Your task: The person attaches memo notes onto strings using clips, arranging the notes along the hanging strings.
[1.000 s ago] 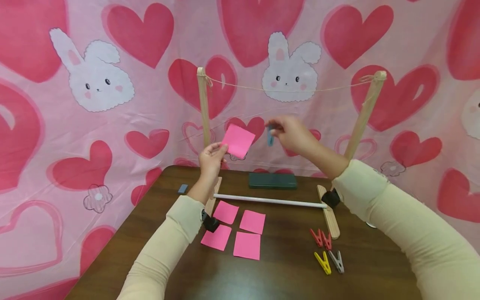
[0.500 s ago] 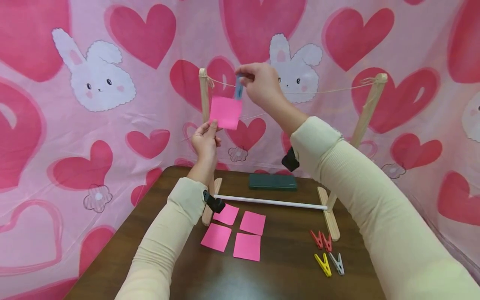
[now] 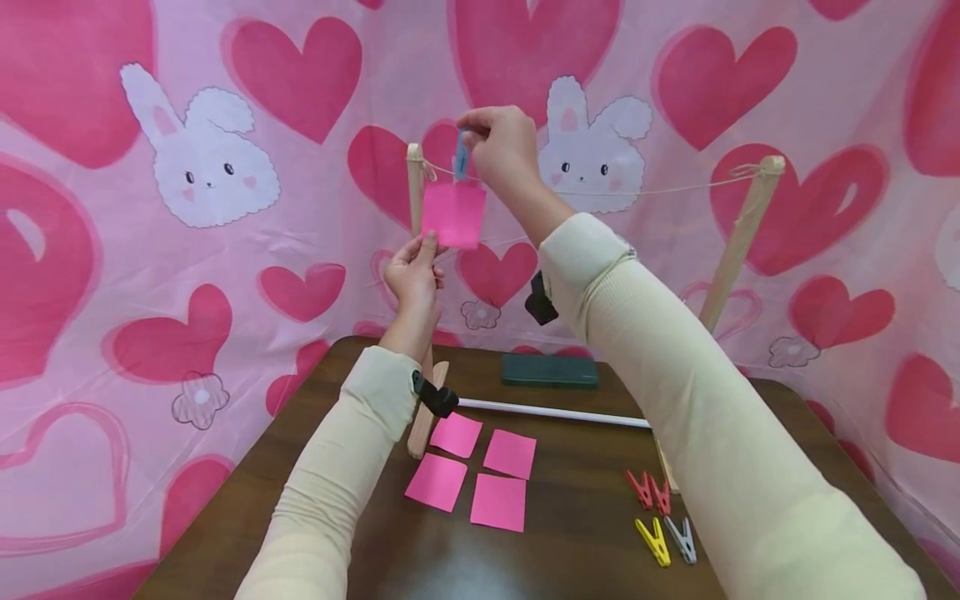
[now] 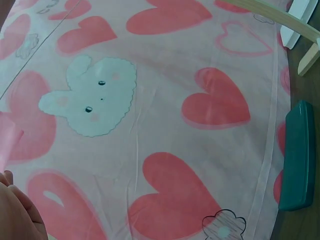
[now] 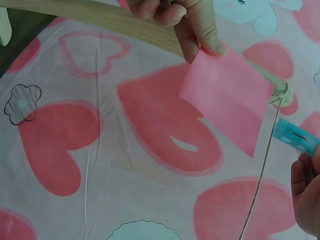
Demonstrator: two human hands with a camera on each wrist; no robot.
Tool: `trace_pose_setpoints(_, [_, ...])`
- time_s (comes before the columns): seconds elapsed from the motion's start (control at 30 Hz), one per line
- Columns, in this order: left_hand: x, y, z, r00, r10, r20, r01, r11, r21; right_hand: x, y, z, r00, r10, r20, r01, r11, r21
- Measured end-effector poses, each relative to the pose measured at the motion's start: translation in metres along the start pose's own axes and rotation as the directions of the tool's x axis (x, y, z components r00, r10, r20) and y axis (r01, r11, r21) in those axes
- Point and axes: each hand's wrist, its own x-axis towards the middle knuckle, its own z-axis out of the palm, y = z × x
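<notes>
My left hand pinches a pink paper square by its lower edge, thumb in front. It is held up near the left end of a thin string. My right hand grips a blue clothespin above the paper's top edge. In the right wrist view, the clothespin's tip is right at the string, and a gap shows between it and the paper. Only part of the left hand and a paper corner appear in the left wrist view.
Wooden posts hold the string, with a white rod joining them low down. Several pink squares lie on the brown table. Red, yellow and grey clothespins lie at right. A dark green case sits at the back.
My left hand has raised the pink square to the string's left end. My right hand has carried the blue clothespin up and left to the string, above the paper.
</notes>
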Motion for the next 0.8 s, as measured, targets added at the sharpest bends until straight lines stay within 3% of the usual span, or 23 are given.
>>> trace_pose_setpoints(0.17, [0.001,0.001,0.002,1.000,-0.003,-0.004,0.003,1.000,-0.012,0.003,-0.003,0.004,1.000,-0.026,-0.003,0.026,0.998,-0.049])
trace_pose_setpoints(0.6, [0.001,0.004,0.010,0.999,-0.046,-0.001,0.046,0.998,-0.030,0.004,-0.004,0.009,0.999,0.009,0.036,-0.009,1.000,-0.007])
trace_pose_setpoints(0.8, [0.000,0.004,0.013,0.999,-0.043,-0.008,0.043,0.999,-0.025,0.001,-0.003,0.009,0.998,0.007,0.063,-0.004,0.999,-0.049])
